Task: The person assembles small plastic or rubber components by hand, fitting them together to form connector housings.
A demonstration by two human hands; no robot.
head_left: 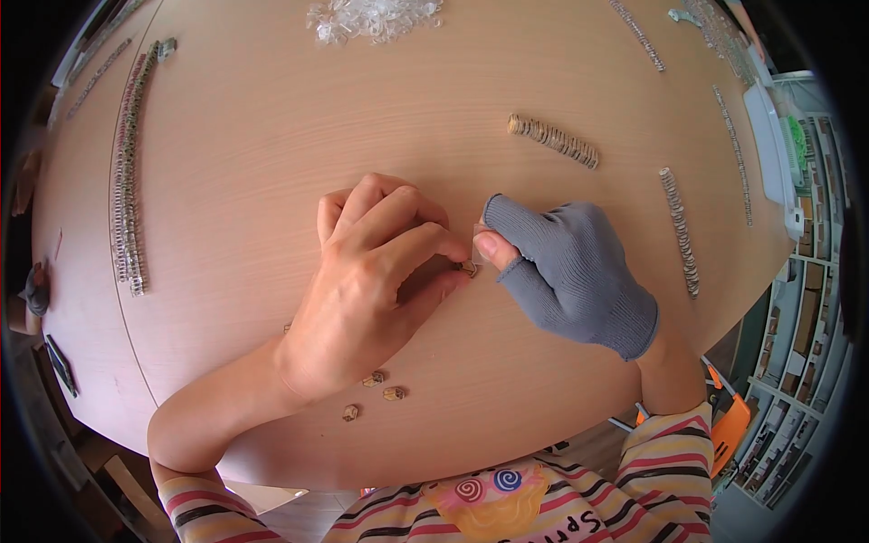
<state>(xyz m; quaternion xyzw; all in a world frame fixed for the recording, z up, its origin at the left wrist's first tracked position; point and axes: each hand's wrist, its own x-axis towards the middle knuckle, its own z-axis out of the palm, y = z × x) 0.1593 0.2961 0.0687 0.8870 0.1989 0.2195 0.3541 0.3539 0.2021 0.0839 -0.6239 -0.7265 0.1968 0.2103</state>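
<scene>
My bare left hand [376, 262] is closed, its thumb and forefinger pinching a small gold-brown piece [469, 269] just above the table. Fingers hide most of that piece. Close against it, my right hand [575, 267], in a grey glove with cut-off fingertips, pinches a small clear plastic piece [479, 249]. The two pieces nearly meet, and I cannot tell whether they touch. Below my left wrist lie several loose gold-brown pieces [394, 394], faceted and about fingertip-sized.
A heap of clear plastic pieces [376, 20] lies at the far edge. Beyond my right hand is a brown row of stacked pieces [554, 140]; another row [681, 231] runs along the right. Long double rows [131, 181] stand left. An orange chair [731, 425] is at lower right.
</scene>
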